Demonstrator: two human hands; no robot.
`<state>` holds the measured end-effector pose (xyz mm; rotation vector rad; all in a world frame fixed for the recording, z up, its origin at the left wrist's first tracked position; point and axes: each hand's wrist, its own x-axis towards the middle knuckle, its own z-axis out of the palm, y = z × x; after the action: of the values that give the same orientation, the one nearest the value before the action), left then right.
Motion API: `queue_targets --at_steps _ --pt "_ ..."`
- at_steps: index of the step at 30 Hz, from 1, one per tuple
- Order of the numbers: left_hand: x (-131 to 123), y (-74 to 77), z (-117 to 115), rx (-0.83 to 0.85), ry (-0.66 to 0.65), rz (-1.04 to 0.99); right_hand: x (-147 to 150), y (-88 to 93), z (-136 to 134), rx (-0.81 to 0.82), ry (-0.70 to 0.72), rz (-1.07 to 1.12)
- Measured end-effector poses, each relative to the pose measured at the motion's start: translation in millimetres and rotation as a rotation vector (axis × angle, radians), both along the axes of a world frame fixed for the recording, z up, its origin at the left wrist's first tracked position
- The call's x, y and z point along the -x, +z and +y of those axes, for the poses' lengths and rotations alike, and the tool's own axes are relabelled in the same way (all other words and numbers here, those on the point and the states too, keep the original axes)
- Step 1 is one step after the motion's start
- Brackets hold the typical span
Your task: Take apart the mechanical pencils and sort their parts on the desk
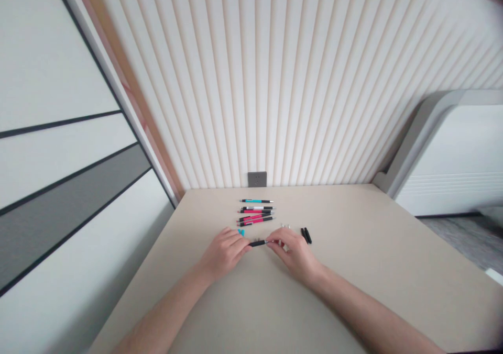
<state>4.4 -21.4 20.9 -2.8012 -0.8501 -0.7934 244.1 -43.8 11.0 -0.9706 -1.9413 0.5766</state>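
Black pen (pixel 258 243) runs left to right, nearer than the coloured pens (pixel 259 220). The left hand (pixel 223 252) closes around its left end; the right hand (pixel 294 249) pinches its right end between fingertips.

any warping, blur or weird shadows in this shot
Head view: wide-angle distortion fans the wall slats and tilts them near the edges; head view: light is soft, with shadow darkening the white panel at lower left; head view: the black pen piece between the hands lacks fine detail, and a dark blur covers the top-right corner.
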Motion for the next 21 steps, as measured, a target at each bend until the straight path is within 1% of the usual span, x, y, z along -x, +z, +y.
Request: queue_targets --at_steps 6,12,15,21 --pt "3 1.1 1 -0.014 0.045 0.012 3 2.3 -2 -0.079 0.014 0.034" --pt "4 -2.2 2 0.012 0.0 0.021 8 -0.9 -3 -0.093 0.032 0.065" --pt "7 -3.1 3 0.028 -0.015 0.019 10 -2.3 -5 -0.107 0.016 0.074" --pt "10 -4.0 5 0.044 -0.028 -0.002 10 -2.8 -4 -0.193 0.025 0.045"
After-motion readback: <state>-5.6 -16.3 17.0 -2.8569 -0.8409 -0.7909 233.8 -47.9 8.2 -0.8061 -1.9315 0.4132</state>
